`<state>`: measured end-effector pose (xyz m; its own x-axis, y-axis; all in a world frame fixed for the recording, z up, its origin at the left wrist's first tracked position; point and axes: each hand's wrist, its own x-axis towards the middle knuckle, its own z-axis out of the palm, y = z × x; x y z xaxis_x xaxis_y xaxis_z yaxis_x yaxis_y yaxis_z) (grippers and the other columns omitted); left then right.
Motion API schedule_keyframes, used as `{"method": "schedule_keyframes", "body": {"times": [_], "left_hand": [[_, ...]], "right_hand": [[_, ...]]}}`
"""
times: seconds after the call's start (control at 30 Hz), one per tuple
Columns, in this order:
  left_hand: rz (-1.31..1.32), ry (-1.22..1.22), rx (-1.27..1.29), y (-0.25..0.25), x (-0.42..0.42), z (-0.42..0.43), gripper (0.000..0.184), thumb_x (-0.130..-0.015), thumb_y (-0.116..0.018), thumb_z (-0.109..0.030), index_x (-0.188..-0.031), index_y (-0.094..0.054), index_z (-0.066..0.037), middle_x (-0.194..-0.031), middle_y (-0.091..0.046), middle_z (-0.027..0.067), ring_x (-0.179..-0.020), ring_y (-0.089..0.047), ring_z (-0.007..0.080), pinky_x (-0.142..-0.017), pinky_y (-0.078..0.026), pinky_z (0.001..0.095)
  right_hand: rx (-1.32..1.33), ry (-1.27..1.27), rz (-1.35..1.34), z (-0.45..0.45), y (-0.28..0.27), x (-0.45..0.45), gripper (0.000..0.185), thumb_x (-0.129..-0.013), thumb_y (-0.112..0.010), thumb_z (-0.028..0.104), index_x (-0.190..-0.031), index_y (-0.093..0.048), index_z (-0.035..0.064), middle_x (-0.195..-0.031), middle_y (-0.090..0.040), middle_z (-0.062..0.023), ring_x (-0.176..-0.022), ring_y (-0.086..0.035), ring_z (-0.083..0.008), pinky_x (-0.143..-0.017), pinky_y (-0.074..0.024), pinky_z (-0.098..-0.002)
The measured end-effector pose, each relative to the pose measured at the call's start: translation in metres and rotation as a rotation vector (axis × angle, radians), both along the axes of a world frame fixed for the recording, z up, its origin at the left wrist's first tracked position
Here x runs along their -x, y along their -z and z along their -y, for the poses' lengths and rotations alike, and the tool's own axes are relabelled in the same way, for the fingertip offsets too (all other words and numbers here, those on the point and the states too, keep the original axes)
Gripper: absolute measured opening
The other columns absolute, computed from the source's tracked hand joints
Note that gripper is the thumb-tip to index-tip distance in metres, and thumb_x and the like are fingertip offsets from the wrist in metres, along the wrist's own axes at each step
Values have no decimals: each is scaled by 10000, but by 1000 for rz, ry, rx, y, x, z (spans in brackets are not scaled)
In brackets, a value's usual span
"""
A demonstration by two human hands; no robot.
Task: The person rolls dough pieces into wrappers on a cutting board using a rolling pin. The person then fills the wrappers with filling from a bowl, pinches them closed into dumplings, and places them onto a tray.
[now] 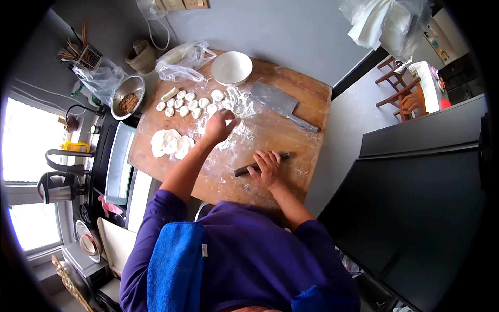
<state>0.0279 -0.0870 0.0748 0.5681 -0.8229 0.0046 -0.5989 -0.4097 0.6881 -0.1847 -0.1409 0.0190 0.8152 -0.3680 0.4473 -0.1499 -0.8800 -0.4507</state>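
My left hand [219, 126] is over the floured part of the wooden board, its fingers curled together near the loose flour [239, 136]; whatever they may hold is too small to make out. Under my right hand [267, 167] lies a dark rolling pin [243, 170], with my fingers over its middle. Several small dough pieces [184, 111] sit up and left of my left hand, beside a short dough roll [169, 94]. Flat round wrappers [171, 144] overlap at the board's left side. A cleaver [274, 99] rests at the upper right.
A white bowl [232, 68] and a plastic bag [183, 61] stand at the back of the board [306, 88]. To the left are a metal bowl of filling [128, 97], a long tray [119, 164] and a kettle [56, 187]. A dark panel [410, 223] fills the right.
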Motion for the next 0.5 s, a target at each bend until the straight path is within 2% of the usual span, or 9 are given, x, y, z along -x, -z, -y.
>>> {"method": "schedule_keyframes", "body": {"times": [0.03,0.07,0.13,0.2,0.27,0.3,0.33,0.43,0.5], "left_hand": [[-361,-122,159,-3,4,3,110,-685,-547,-159,-708,-557,-52,-758,-544,92,-751,-524,277,-662,-425,366],[-363,-120,155,4,6,1,110,-685,-547,-159,-708,-557,-52,-758,-544,92,-751,-524,277,-662,-425,366],[172,8,-217,29,12,-2,145,-662,-586,-178,-704,-561,-41,-736,-557,100,-720,-540,242,-656,-431,323],[278,17,-70,33,17,1,166,-646,-603,-177,-699,-561,-25,-708,-570,116,-657,-555,212,-613,-441,285],[-226,-95,-4,24,24,1,164,-649,-588,-159,-718,-554,-14,-663,-572,126,-595,-556,200,-564,-444,273],[-426,-138,96,43,27,-2,181,-656,-574,-147,-766,-541,-8,-644,-566,123,-570,-551,207,-543,-443,290],[-461,-166,64,45,37,-7,210,-665,-565,-139,-832,-536,-17,-636,-562,131,-568,-550,205,-552,-444,293],[-200,71,-144,49,66,-29,244,-678,-534,-132,-914,-542,-70,-644,-563,128,-598,-561,246,-582,-451,325],[-88,101,-188,51,72,-33,196,-693,-505,-182,-844,-571,-77,-679,-575,147,-646,-572,265,-588,-451,337]], "right_hand": [[-8,2,10,0,0,0,380,-721,-502,364,-896,-522,27,-986,-508,-103,-945,-459,-241,-868,-263,-405],[-17,4,18,-2,1,0,381,-720,-503,366,-895,-522,29,-984,-509,-103,-943,-459,-241,-869,-263,-404],[-15,0,15,-2,3,0,378,-720,-502,364,-896,-521,30,-983,-508,-102,-942,-460,-240,-870,-262,-405],[-5,-10,14,2,1,0,375,-720,-502,362,-896,-520,31,-983,-508,-102,-941,-460,-240,-871,-260,-406],[-52,-5,-6,-1,-1,1,365,-727,-487,332,-906,-517,16,-981,-506,-114,-946,-455,-250,-877,-254,-409],[-58,-9,-14,-3,1,3,365,-727,-487,332,-906,-517,16,-981,-506,-114,-946,-455,-250,-877,-254,-409],[-56,17,-36,-2,3,2,386,-725,-482,308,-961,-492,3,-1025,-478,-135,-976,-434,-263,-884,-244,-415],[-15,114,-112,-1,3,-3,466,-716,-477,267,-1076,-413,-22,-1118,-404,-175,-1043,-376,-290,-899,-222,-427],[17,224,-290,1,7,-19,611,-702,-490,252,-1194,-273,-38,-1238,-271,-205,-1146,-264,-313,-938,-169,-445]]}}
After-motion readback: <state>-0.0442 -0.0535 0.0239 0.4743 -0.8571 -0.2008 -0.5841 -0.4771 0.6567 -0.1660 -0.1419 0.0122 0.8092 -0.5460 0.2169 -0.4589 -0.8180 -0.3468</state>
